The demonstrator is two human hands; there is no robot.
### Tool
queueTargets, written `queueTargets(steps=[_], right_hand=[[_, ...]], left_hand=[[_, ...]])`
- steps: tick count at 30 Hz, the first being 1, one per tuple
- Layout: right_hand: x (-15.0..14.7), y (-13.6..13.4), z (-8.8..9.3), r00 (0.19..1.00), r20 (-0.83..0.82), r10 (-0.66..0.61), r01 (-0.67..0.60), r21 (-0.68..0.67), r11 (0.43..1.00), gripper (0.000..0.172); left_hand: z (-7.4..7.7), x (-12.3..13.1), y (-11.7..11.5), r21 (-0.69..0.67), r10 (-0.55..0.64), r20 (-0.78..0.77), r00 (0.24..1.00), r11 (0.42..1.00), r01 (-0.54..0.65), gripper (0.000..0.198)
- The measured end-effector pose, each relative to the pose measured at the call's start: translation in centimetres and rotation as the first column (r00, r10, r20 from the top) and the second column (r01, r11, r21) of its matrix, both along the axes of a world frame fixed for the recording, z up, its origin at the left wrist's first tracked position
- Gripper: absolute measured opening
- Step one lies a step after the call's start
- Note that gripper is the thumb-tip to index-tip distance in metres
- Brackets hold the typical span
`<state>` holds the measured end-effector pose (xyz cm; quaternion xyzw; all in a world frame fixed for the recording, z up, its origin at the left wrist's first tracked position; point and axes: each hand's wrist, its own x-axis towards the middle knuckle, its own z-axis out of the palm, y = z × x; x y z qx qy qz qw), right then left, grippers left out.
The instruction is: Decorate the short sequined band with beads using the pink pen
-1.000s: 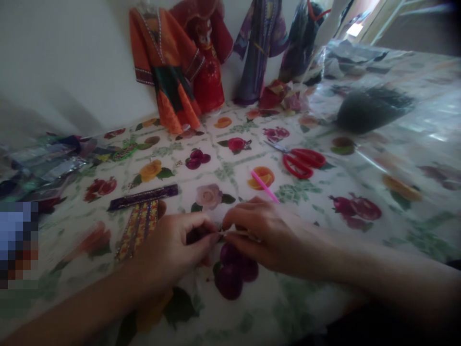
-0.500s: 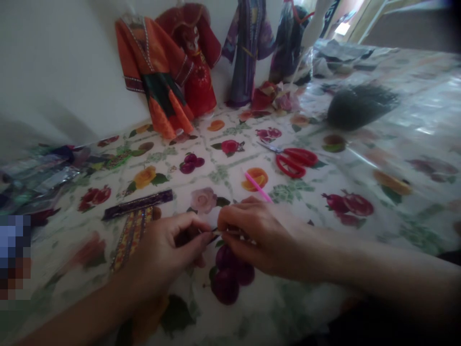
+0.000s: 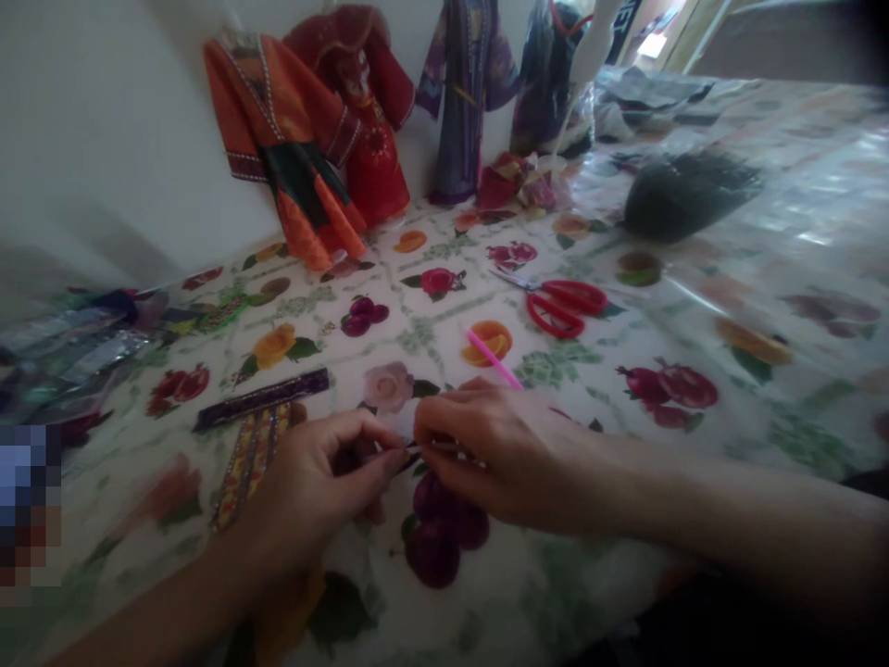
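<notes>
My left hand (image 3: 347,472) is closed in a pinch, thumb against fingertips, on a thin dark piece (image 3: 413,451) too small to name. My right hand (image 3: 493,454) meets it fingertip to fingertip and is closed as well, with a thin pale sliver showing under its fingers. A pink stick (image 3: 494,357) shows just beyond the right knuckles; its lower end is hidden by that hand. Beside my left hand lie a dark purple trim strip (image 3: 264,398) and a yellow patterned trim strip (image 3: 251,459), partly covered by the hand.
Red-handled scissors (image 3: 562,306) rest beyond my right hand on the fruit-print tablecloth (image 3: 431,347). Small garments stand by the wall, among them an orange robe (image 3: 298,157). A dark bundle (image 3: 687,199) in clear plastic sits at right, plastic packets (image 3: 83,343) at left.
The view has shifted slightly, so the things on the table appear a little further left. Both hands keep the same pinch, fingertips still together.
</notes>
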<state>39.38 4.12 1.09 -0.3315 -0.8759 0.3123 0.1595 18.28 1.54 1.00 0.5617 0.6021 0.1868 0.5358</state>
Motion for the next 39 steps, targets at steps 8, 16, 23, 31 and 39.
queueTargets(steps=[8, 16, 23, 31, 39], right_hand=[[0.0, 0.0, -0.3, 1.000, -0.024, 0.006, -0.006, -0.007, 1.000, 0.003], [-0.1, 0.0, -0.4, 1.000, -0.023, -0.006, 0.006, 0.014, 1.000, 0.003], [0.0, 0.0, -0.5, 1.000, -0.029, -0.007, 0.008, 0.022, 1.000, 0.004], [0.0, 0.1, -0.5, 0.999, -0.048, -0.001, 0.003, 0.037, 0.999, 0.008], [-0.2, 0.1, -0.5, 1.000, -0.002, 0.013, -0.013, 0.143, 0.990, 0.005]], left_hand=[[-0.3, -0.1, 0.0, 0.038, 0.017, -0.012, 1.000, 0.999, -0.016, 0.020], [-0.7, -0.1, -0.1, 0.086, 0.043, -0.021, 0.999, 0.995, -0.041, 0.017], [-0.9, -0.1, 0.0, 0.087, 0.037, -0.008, 0.999, 0.995, -0.037, 0.019], [-0.6, -0.2, -0.1, 0.077, -0.050, -0.017, 0.999, 0.996, 0.051, 0.021], [0.6, -0.4, 0.0, 0.129, -0.169, -0.143, 0.975, 0.974, 0.188, 0.026]])
